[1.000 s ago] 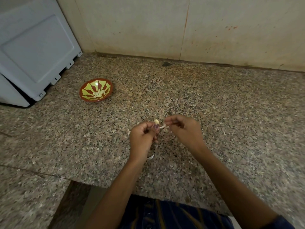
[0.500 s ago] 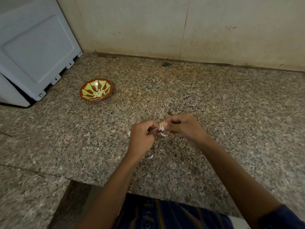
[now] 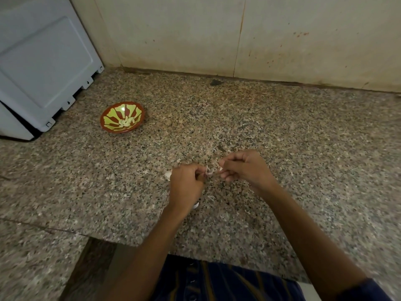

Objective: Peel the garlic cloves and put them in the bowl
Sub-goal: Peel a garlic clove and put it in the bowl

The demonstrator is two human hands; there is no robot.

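Pinching a garlic clove, seemingly with papery skin trailing, the left hand and right hand curl tight; the bowl, far left, bears no writing.

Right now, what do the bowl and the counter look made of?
Bowl: probably glazed ceramic, going by its glossy red-brown rim and painted yellow-green petals; could be plastic. Counter: polished speckled granite, with pinkish-grey grains and black flecks.

Open counter between hands and bowl.
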